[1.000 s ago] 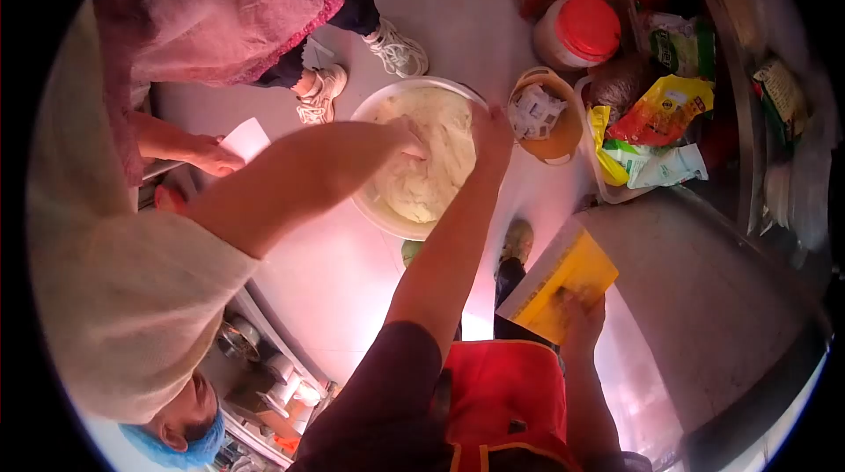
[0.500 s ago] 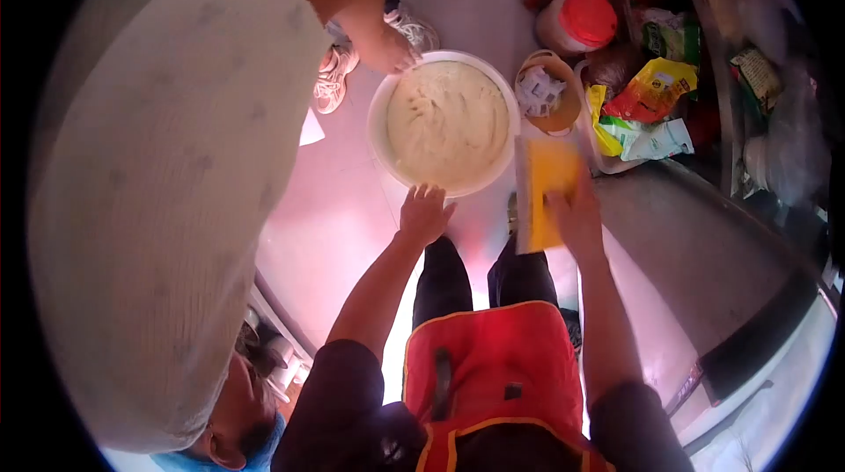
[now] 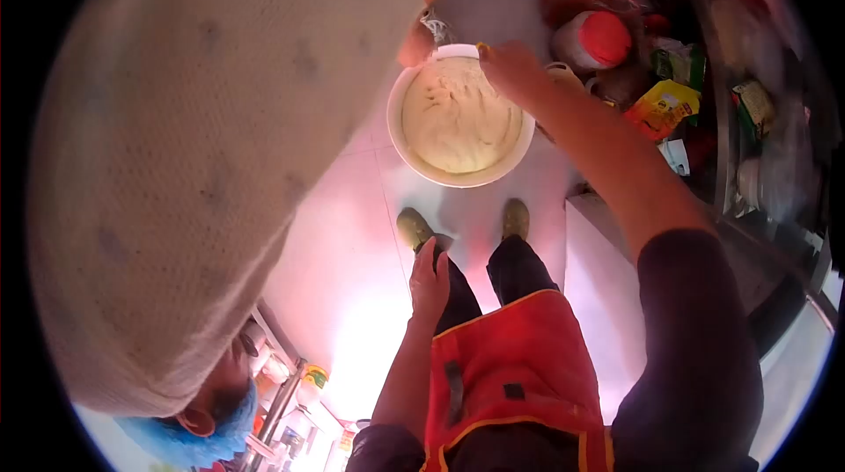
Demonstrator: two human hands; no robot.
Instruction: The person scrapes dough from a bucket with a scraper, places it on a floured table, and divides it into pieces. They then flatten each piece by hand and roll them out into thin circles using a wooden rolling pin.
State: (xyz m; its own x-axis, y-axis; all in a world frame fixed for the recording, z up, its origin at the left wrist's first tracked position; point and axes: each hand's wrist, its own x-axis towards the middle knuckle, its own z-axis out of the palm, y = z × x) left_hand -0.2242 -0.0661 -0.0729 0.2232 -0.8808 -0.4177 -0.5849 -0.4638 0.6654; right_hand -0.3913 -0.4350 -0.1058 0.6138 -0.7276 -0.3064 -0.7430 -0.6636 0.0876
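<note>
A white round basin (image 3: pixel 398 139) full of pale, soft dough (image 3: pixel 462 124) stands on the floor ahead of my feet. My right hand (image 3: pixel 512 72) reaches over its far right rim, fingers closed; a small bit of the flat yellow piece (image 3: pixel 483 49) shows at the fingertips, the rest hidden. My left hand (image 3: pixel 429 283) hangs in front of my left leg, holding nothing, its fingers stretched towards the basin. Finger marks dent the dough's upper part. Another person's hand (image 3: pixel 416 45) is at the basin's far left rim.
A person in a pale spotted top (image 3: pixel 194 146) and blue hair cover (image 3: pixel 224 428) leans in close on the left. To the right are a red-lidded jar (image 3: pixel 604 39), a yellow-red packet (image 3: pixel 664 109) and other bags. A shelf (image 3: pixel 283 402) stands lower left.
My right hand has swung up and left with the yellow piece to the basin's far rim. My left hand has left the near rim and dropped back. The other person has leaned further in.
</note>
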